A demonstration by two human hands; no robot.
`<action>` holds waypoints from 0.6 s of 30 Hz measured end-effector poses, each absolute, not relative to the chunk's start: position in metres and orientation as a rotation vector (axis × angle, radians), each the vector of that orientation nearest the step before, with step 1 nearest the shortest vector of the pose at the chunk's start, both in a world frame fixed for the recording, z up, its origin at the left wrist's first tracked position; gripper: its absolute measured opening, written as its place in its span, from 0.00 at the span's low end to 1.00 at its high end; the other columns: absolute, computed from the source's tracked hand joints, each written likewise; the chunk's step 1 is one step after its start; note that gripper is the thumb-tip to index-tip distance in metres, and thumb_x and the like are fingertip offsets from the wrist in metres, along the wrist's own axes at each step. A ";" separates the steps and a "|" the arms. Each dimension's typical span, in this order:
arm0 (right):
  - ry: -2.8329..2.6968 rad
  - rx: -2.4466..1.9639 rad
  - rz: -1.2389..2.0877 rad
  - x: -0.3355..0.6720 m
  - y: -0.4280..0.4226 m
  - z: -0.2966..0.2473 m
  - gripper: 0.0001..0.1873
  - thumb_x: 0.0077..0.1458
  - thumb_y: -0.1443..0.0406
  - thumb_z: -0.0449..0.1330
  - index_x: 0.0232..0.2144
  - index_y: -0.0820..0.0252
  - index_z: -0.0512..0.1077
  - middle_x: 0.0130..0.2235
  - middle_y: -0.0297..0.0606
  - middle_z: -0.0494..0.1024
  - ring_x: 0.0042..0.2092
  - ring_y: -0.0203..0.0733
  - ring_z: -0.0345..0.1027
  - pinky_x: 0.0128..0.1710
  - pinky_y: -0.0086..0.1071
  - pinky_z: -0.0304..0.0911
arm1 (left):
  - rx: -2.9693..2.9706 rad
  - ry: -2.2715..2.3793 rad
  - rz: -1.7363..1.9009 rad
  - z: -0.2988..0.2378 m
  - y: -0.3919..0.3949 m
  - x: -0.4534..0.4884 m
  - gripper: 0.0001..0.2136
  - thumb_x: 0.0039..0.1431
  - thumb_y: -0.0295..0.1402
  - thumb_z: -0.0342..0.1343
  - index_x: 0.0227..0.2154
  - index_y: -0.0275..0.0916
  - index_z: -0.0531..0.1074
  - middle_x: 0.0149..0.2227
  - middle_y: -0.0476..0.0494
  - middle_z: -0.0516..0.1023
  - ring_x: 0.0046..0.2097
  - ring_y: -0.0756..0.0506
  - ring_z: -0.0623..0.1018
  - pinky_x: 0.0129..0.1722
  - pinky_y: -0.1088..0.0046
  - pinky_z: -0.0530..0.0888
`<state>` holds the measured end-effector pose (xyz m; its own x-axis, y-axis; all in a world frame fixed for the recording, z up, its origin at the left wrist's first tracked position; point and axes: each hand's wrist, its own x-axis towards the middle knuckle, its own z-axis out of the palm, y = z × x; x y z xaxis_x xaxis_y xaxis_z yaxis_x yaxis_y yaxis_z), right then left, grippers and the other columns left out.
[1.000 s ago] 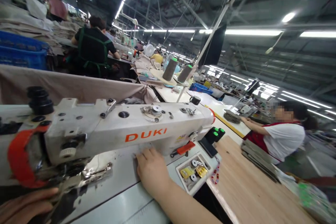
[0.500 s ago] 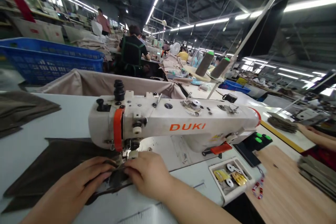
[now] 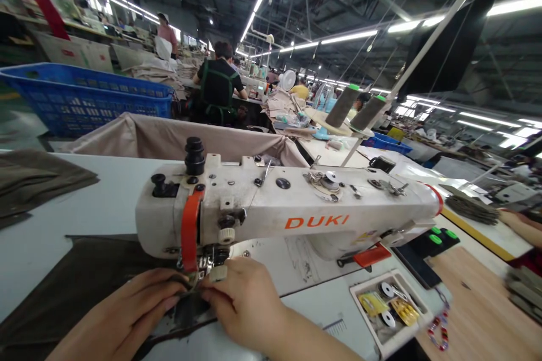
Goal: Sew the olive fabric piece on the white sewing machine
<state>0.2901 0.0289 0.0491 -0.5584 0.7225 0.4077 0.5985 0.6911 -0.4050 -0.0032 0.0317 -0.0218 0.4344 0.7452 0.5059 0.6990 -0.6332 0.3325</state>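
Up close, both hands sit at the needle of the sewing machine (image 3: 288,214) — the left hand (image 3: 127,316) lies flat with fingers narrowed onto the dark fabric (image 3: 76,287), and the right hand (image 3: 245,302) pinches the same cloth just under the presser foot (image 3: 207,265). The fabric spreads away to the left over the pale table (image 3: 84,197), its near edge gathered between the fingertips; I cannot make out any finished seam, so the stitching looks, as a judgement, to be only at its start, with most of the piece unsewn. Just right of the machine base a small tray (image 3: 389,307) holds bobbins and yellow packets, and beyond it lies a wooden board (image 3: 478,310). Further left a folded stack of olive cloth (image 3: 34,177) rests on the table. Behind stands a tan cloth bin (image 3: 169,138), then a blue crate (image 3: 84,98), two thread cones (image 3: 355,107), and — farther off — a seated person in a dark shirt (image 3: 218,87).
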 end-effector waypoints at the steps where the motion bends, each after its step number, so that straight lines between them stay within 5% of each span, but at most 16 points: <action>1: -2.349 -1.016 0.294 0.290 0.029 0.049 0.06 0.75 0.63 0.64 0.46 0.54 0.83 0.42 0.35 0.87 0.45 0.44 0.82 0.45 0.34 0.72 | 2.611 1.305 0.979 -0.020 0.031 -0.002 0.19 0.78 0.31 0.50 0.53 0.53 0.87 0.58 0.56 0.89 0.59 0.45 0.90 0.66 0.74 0.79; 12: -2.419 -0.948 0.058 0.285 0.024 0.046 0.05 0.70 0.63 0.63 0.42 0.55 0.80 0.40 0.37 0.87 0.42 0.46 0.81 0.40 0.38 0.70 | 2.804 1.234 0.944 -0.018 0.032 -0.002 0.21 0.79 0.30 0.45 0.51 0.46 0.87 0.56 0.47 0.90 0.57 0.45 0.90 0.65 0.77 0.79; 18: -2.411 -1.008 0.186 0.283 0.023 0.046 0.11 0.69 0.65 0.65 0.51 0.54 0.82 0.43 0.38 0.88 0.45 0.48 0.83 0.45 0.37 0.75 | 2.711 1.263 0.994 -0.027 0.031 -0.004 0.21 0.78 0.32 0.47 0.55 0.54 0.87 0.59 0.52 0.90 0.57 0.44 0.90 0.63 0.74 0.81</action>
<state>0.2833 0.0231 0.0463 -0.5905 0.6965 0.4077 0.6259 0.7141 -0.3135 -0.0041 0.0309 -0.0268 0.4797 0.6863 0.5468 0.6926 -0.6787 0.2443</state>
